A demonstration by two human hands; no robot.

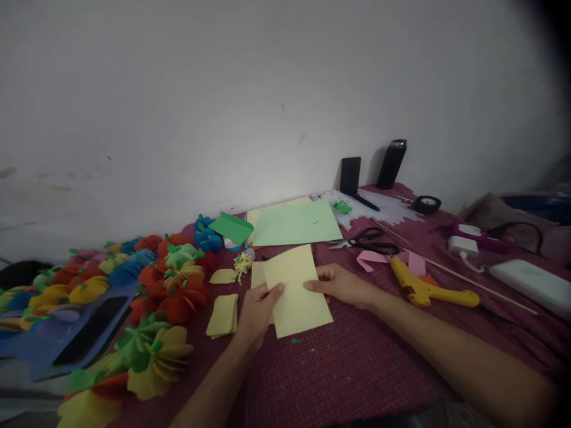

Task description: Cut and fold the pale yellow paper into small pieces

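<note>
Between both hands I hold a pale yellow sheet of paper (pixel 297 309), raised slightly and tilted above the table. My left hand (pixel 259 312) pinches its left edge, thumb on top and fingers behind. On the opposite edge, my right hand (pixel 336 284) grips it the same way, its curled fingers partly hidden. Part of another yellow piece (pixel 259 274) shows behind the sheet. A small stack of cut yellow paper (pixel 222 315) lies left of my left hand, with a loose yellow piece (pixel 223 276) and a curly yellow paper bundle (pixel 243 266) beyond it.
Colourful paper pumpkins (pixel 178 285) crowd the left side. Green sheets (pixel 297 223) lie at the back. Black-handled scissors (pixel 372 241), a yellow glue gun (pixel 428 288), a thin stick (pixel 482 284) and a white power strip (pixel 530 282) are on the right. A black bottle (pixel 391 165) stands near the wall.
</note>
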